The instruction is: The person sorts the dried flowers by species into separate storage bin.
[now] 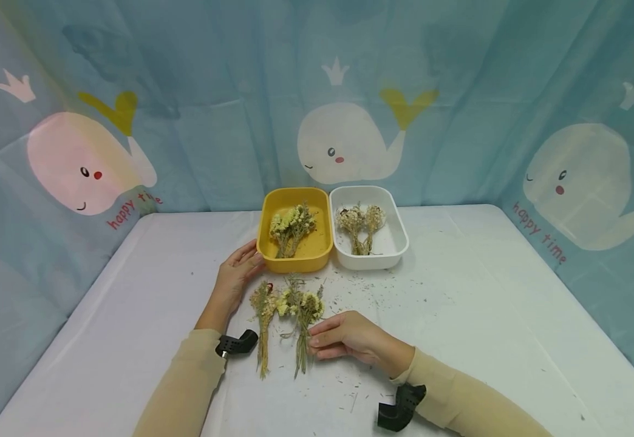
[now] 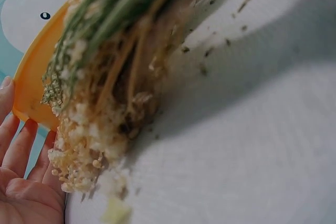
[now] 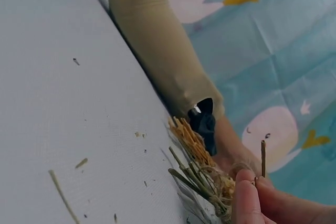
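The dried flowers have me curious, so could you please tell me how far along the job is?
Looks done: dried flowers lie in the yellow tray and white tray. In hand: the left hand touches the yellow tray; the right hand pinches a stem by the yellow-flowered bunch. Apparently left: that bunch and the paler bunch, both outside the trays.

Yellow tub: smooth plastic, slight sheen. White tub: smooth plastic too. Flower bunches: dry, rough, papery; stems matt, fibrous. Tablecloth: matt cloth, fine weave. Curtain: creased cloth, smooth, faint sheen. Sleeves: matt fabric. Wrist clips: plastic, matt.
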A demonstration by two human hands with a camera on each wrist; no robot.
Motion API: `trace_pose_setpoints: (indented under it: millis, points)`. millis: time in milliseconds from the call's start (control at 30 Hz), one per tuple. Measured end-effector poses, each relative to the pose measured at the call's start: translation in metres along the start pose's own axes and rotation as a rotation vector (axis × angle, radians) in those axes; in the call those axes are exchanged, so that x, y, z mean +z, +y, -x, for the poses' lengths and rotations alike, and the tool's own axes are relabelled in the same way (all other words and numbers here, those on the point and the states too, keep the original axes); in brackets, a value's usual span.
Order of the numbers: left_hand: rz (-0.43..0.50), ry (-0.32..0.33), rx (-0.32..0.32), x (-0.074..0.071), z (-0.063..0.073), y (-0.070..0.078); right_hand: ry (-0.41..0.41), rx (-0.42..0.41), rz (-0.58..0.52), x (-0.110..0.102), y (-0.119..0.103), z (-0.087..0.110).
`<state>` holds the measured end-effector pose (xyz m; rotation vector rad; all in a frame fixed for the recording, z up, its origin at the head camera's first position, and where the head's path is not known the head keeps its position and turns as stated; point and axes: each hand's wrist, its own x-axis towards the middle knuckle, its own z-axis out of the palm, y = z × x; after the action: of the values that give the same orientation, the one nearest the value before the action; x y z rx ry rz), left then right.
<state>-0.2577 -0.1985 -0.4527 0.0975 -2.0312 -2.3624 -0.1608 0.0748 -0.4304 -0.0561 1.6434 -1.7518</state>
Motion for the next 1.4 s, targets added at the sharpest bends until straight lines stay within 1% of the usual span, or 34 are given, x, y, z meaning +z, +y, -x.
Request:
trace_pose_setpoints:
  millis: [133,300,567,867,1400]
  points:
    - [0.004,-0.005,-0.004,0.000,0.000,-0.001,0.002,0.004,-0.011,-0.002,0.001,0.004]
    - [0.016,-0.005,-0.003,-0.001,-0.002,-0.002,0.000,-0.001,0.000,-0.006,0.002,0.010]
    - [0.008,0.003,-0.008,0.000,-0.002,-0.001,0.007,-0.002,0.006,-0.011,0.002,0.021]
    - [-0.004,0.006,-0.001,0.000,-0.002,-0.002,0.008,0.000,-0.005,-0.017,0.003,0.028]
    - [-0.009,0.003,-0.005,0.000,-0.003,-0.002,-0.006,-0.032,-0.026,-0.021,-0.004,0.037]
